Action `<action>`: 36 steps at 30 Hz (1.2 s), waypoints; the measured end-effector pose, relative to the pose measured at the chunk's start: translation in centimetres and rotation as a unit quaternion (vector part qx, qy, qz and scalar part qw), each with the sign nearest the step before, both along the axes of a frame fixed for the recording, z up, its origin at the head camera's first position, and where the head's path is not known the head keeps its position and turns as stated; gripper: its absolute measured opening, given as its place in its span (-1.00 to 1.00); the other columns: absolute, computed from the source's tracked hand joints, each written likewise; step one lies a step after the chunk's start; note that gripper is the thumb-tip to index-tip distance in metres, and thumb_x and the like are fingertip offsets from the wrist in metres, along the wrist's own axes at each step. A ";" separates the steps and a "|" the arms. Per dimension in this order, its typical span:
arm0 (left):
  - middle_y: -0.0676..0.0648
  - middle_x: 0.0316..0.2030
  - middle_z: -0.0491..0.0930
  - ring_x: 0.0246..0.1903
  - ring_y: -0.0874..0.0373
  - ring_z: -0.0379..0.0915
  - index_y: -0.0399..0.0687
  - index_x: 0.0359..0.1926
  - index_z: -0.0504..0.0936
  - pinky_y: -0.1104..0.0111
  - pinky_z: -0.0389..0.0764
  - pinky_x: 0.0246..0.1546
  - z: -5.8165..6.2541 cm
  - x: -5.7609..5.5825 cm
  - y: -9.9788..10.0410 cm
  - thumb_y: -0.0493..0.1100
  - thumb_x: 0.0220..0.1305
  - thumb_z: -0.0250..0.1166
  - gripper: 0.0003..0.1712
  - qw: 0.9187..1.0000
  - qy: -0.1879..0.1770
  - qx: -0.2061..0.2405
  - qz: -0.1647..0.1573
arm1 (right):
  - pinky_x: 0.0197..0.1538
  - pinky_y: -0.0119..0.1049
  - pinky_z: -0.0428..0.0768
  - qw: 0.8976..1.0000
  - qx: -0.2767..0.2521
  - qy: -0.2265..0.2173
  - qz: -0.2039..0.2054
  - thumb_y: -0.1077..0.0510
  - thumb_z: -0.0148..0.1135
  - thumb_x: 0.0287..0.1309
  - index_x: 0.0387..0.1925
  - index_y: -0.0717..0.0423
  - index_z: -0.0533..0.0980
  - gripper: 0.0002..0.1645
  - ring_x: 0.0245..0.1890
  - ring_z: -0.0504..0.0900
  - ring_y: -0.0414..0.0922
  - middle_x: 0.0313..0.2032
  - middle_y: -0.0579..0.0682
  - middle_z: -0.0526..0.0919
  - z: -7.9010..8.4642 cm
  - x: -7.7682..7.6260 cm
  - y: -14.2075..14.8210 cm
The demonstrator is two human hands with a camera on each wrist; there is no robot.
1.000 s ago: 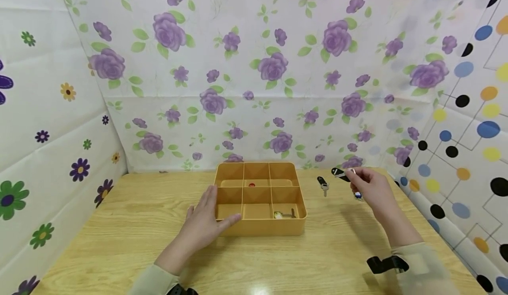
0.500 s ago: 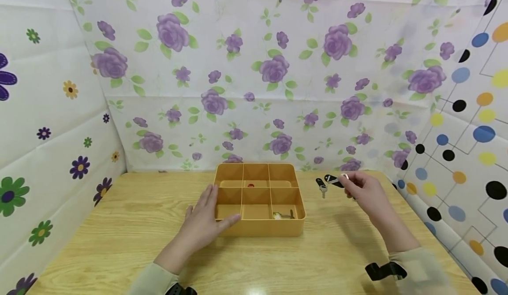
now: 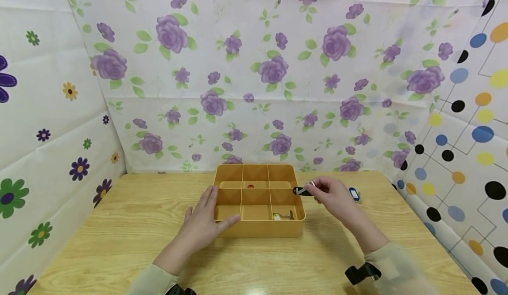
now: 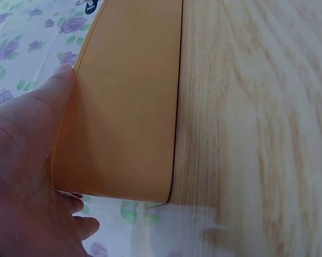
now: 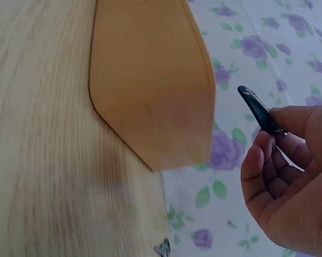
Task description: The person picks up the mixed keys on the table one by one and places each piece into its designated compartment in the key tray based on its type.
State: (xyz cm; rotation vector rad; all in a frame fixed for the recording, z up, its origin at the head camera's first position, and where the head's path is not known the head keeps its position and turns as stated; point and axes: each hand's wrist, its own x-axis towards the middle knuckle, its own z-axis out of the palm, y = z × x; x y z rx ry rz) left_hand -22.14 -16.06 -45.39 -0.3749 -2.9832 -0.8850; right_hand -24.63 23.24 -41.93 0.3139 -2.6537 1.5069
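Observation:
A tan divided box (image 3: 262,228) stands on the table, with several compartments. My left hand (image 3: 202,220) rests on its front left corner, thumb along the front rim and straight fingers at the left side; in the left wrist view the thumb (image 4: 59,88) touches the rim. Between thumb and fingertips, my right hand (image 3: 333,198) pinches a key with a black tag (image 3: 301,192), held up at the box's right rim. In the right wrist view, the black tag (image 5: 260,112) points away from the fingers. A key with a pale yellowish tag (image 3: 278,216) lies in the front right compartment.
A small red item (image 3: 250,186) shows in the back middle compartment. Right of my right hand, a blue-tagged key (image 3: 354,193) lies on the wooden table (image 3: 158,198). Patterned cloth walls (image 3: 238,87) stand behind and at both sides.
My right hand has moved left with the black-tagged key, from the table's right side to the box's right rim. It now covers another black-tagged key's spot. My left hand stays put.

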 end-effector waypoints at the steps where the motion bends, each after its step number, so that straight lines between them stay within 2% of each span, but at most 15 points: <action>1: -0.21 0.78 -0.31 0.71 -0.32 -0.18 -0.13 0.81 -0.25 -0.55 -0.28 0.51 0.0 0.0 0.0 0.63 0.41 0.23 0.44 1.000 0.001 -0.001 0.000 | -0.38 -0.19 0.47 1.000 0.003 0.001 0.004 -0.11 0.35 0.60 -0.14 0.09 0.69 -0.66 -0.40 0.51 0.05 -0.36 0.17 0.62 0.0 -0.1 -0.4; 4: -0.22 0.78 -0.30 0.71 -0.32 -0.17 -0.14 0.81 -0.24 -0.56 -0.27 0.50 0.1 0.0 0.0 0.70 0.37 0.18 0.47 1.000 0.001 -0.002 -0.001 | -0.36 -0.19 0.48 1.000 0.019 0.007 0.019 -0.10 0.35 0.60 -0.15 0.06 0.70 -0.68 -0.40 0.51 0.02 -0.35 0.21 0.64 0.1 -0.3 -1.8; 10: -0.22 0.78 -0.29 0.70 -0.33 -0.13 -0.15 0.81 -0.21 -0.56 -0.26 0.50 0.3 -0.1 0.0 0.72 0.35 0.17 0.48 1.000 0.006 -0.006 0.001 | -0.27 -0.16 0.48 0.998 0.045 0.021 0.037 -0.13 0.36 0.59 -0.13 0.00 0.74 -0.71 -0.39 0.50 -0.04 -0.35 0.07 0.66 0.6 -0.7 -3.8; 15: -0.23 0.78 -0.28 0.70 -0.34 -0.11 -0.15 0.81 -0.21 -0.56 -0.26 0.51 0.3 -0.1 0.0 0.71 0.36 0.16 0.47 1.000 0.007 -0.007 0.000 | -0.29 -0.21 0.47 0.997 0.047 0.007 0.055 -0.09 0.36 0.59 -0.08 -0.03 0.76 -0.75 -0.39 0.49 -0.07 -0.32 0.07 0.68 0.4 -0.9 -5.4; 20: -0.22 0.78 -0.29 0.70 -0.34 -0.09 -0.17 0.81 -0.20 -0.55 -0.26 0.51 0.3 0.0 0.1 0.67 0.39 0.20 0.45 1.000 0.006 -0.008 0.003 | -0.32 -0.25 0.43 0.996 0.052 0.000 0.072 -0.06 0.38 0.58 -0.08 -0.03 0.76 -0.79 -0.42 0.45 -0.13 -0.36 -0.04 0.65 0.0 -1.2 -7.0; 26: -0.23 0.78 -0.27 0.69 -0.35 -0.06 -0.17 0.81 -0.18 -0.56 -0.24 0.50 0.1 0.1 0.1 0.60 0.42 0.26 0.41 1.000 0.007 -0.002 0.005 | -0.33 -0.24 0.42 0.995 0.049 -0.013 0.090 -0.05 0.38 0.59 -0.17 -0.05 0.73 -0.79 -0.48 0.41 -0.15 -0.39 0.02 0.65 -0.5 -1.4 -8.3; 31: -0.23 0.78 -0.25 0.69 -0.35 -0.06 -0.17 0.81 -0.16 -0.56 -0.23 0.51 0.1 0.0 0.0 0.68 0.37 0.21 0.45 1.000 0.008 -0.003 0.007 | -0.35 -0.22 0.41 0.992 0.063 -0.006 0.106 -0.08 0.35 0.61 -0.25 -0.06 0.71 -0.73 -0.51 0.39 -0.16 -0.44 0.02 0.62 -0.5 -1.6 -8.8; 36: -0.22 0.78 -0.26 0.68 -0.36 -0.04 -0.16 0.81 -0.15 -0.56 -0.23 0.51 0.1 -0.1 0.0 0.75 0.31 0.15 0.49 1.000 0.009 -0.005 0.006 | -0.28 -0.19 0.48 0.991 0.073 -0.005 0.111 -0.04 0.36 0.60 -0.25 -0.09 0.74 -0.77 -0.45 0.48 -0.14 -0.33 0.04 0.74 -0.3 -1.8 -9.4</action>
